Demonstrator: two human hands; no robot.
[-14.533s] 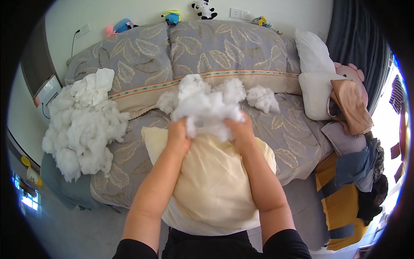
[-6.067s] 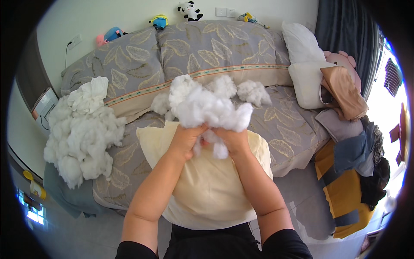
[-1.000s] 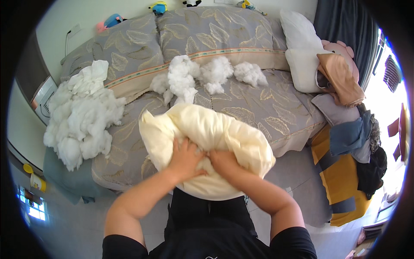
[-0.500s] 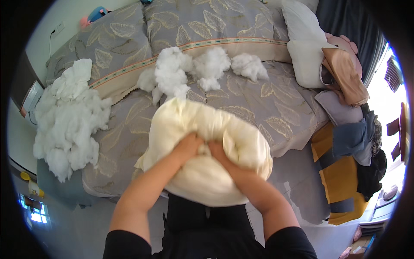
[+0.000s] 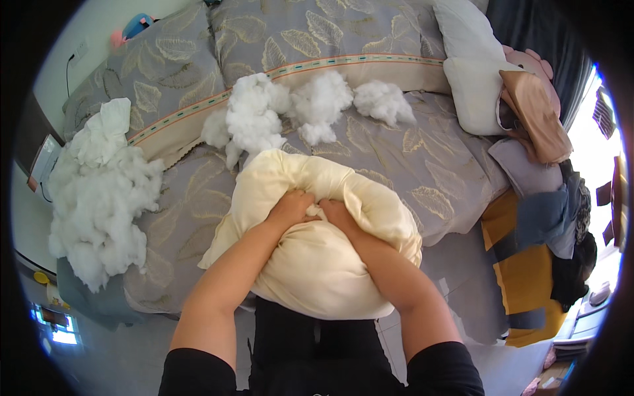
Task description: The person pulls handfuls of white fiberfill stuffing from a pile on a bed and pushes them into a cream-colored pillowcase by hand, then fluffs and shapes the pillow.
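Observation:
A plump cream satin pillow is held in front of my body, against the near edge of the sofa. My left hand and my right hand press close together into a deep fold at its middle. Both hands are closed on the pillow's fabric, their fingertips partly hidden in the fold. A small tuft of white stuffing shows between them. Beyond the pillow, clumps of white fibre stuffing lie on the seat, and a much larger heap of stuffing spreads at the left.
The grey leaf-patterned sofa fills the far side. At its right are white pillows, a brown satin cloth, a pink plush toy and piled garments on a mustard cloth. A tiled floor lies below.
My hands stay on the pillow's middle and have moved slightly up and right. The fold has deepened, and the white tuft between my hands now shows plainly. My view has shifted a little.

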